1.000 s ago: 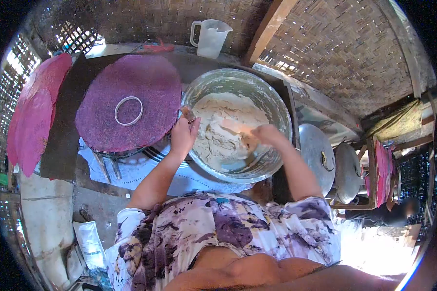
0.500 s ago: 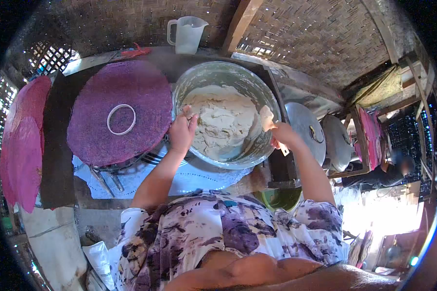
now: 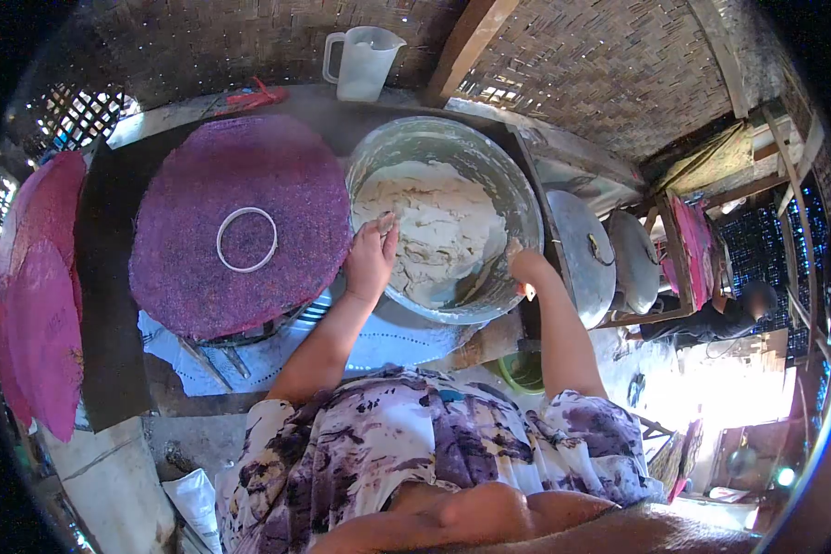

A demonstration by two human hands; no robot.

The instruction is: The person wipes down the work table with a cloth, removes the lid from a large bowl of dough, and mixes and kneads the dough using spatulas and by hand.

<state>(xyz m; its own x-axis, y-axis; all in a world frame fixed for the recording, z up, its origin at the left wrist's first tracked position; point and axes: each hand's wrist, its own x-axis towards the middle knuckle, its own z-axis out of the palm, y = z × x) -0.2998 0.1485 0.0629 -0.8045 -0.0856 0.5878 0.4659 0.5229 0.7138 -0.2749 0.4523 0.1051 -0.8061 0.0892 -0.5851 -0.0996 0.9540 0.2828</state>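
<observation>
A large round basin (image 3: 533,208) holds a mass of pale, sticky dough (image 3: 439,217). My left hand (image 3: 371,258) reaches over the basin's left rim, thumb and fingers apart, with dough on the fingertips. At the right side of the basin, my right hand (image 3: 529,266) is closed round a spatula (image 3: 529,291). Only a short end of its handle shows below my fist; the other end is hidden by my hand and the dough. Left of the basin lies a round purple woven mat (image 3: 194,212) with a white ring (image 3: 270,251) on top.
A clear plastic pitcher (image 3: 367,66) stands behind the basin. Metal lids (image 3: 577,254) lean at the right. A pale blue cloth (image 3: 194,363) hangs in front, with a green bowl (image 3: 524,371) below. Pink sheets (image 3: 42,305) are at far left. Another person (image 3: 711,319) is at far right.
My right hand has lowered, and the dough-coated end of the spatula, raised before, has gone down into the basin. My left hand reaches slightly further in. The whole view has shifted a little.
</observation>
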